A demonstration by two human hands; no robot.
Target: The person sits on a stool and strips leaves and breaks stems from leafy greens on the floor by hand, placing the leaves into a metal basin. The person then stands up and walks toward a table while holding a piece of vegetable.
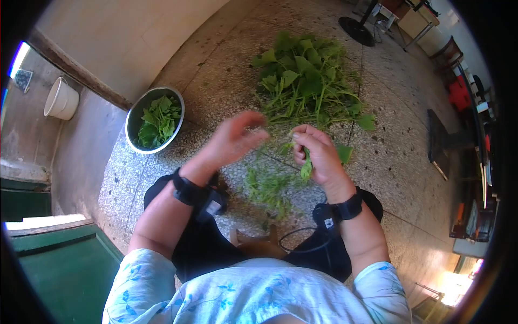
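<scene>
Floor edge, left: a pale plastered wall (135,40) with a dark skirting is bounding the speckled grey terrazzo floor (391,146) beyond the metal basin.
Floor edge, right: a black flat-footed pedestal base (438,148) is standing well apart from the right hand.
Far edge: a round black stand base (356,31) is sitting beyond the leaf heap.
Room around the hands: speckled floor is showing between basin and heap, and widely to the right; the knees in black trousers are flanking the near side.
Round silver-rimmed metal basin (141,103): it is standing left of the left hand, holding loose green leaves (159,120).
Large heap of leafy green stems (307,75): it is lying on the floor just beyond both hands.
Thin green scraps (264,186): they are lying between the knees.
Left hand (237,137): it is hovering half open, thumb parted from curved fingers; blur is hiding whether any fine strand is there.
Right hand (315,154): it is closing thumb against curled fingers, gripping a small green leafy sprig (306,169) that is hanging below.
</scene>
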